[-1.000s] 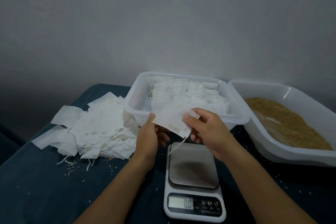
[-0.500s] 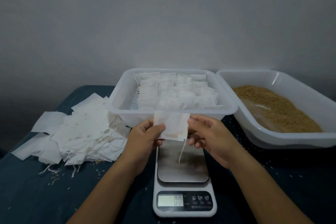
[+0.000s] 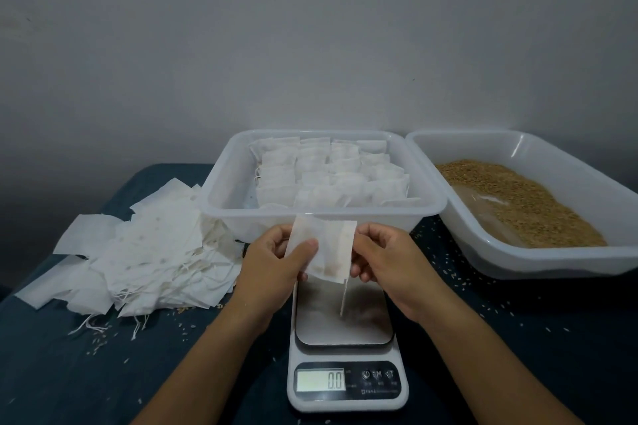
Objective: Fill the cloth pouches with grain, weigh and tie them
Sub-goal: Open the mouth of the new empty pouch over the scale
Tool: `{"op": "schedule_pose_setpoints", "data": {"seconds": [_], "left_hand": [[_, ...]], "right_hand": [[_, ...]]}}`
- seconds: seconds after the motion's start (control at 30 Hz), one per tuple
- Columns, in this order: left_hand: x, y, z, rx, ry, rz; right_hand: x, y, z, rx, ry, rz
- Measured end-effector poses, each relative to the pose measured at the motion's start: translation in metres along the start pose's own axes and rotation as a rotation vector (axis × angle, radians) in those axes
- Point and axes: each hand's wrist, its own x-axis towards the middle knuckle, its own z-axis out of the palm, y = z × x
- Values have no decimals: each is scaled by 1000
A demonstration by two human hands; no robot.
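Fingers: left hand (image 3: 272, 266) and right hand (image 3: 390, 262) pinched one empty pouch (image 3: 322, 250) by its side edges.
Pouch: hung above the scale (image 3: 345, 348), reading 0.0.
Grain (image 3: 524, 200): tub at 2 o'clock.
Advice: spread the mouth wide before scooping.

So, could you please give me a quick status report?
Both hands pinch one empty pouch above the scale. Scale reads zero. Nothing in the way.
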Motion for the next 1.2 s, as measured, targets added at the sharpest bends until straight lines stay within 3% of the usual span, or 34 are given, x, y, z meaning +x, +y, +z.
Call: {"op": "schedule_pose_setpoints", "data": {"seconds": [0.2, 0.37, 0.5, 0.6, 0.67, 0.8, 1.2], "left_hand": [[4, -2, -1, -142, 60, -62], [3, -2, -2, -99, 46, -52], [-1, 6, -2, 86, 235, 78], [-8, 16, -5, 248, 372, 297], [-16, 23, -2, 259, 270, 432], [-28, 26, 15, 268, -50, 426], [-26, 23, 15, 204, -85, 364]], "right_hand": [[0, -3, 0, 120, -32, 16], [-1, 2, 2, 12, 51, -56], [-1, 1, 1, 24, 94, -81], [-1, 1, 0, 9, 124, -104], [-2, 1, 2, -3, 112, -122], [-5, 2, 6, -26, 32, -166], [-7, 3, 7, -25, -18, -147]]}}
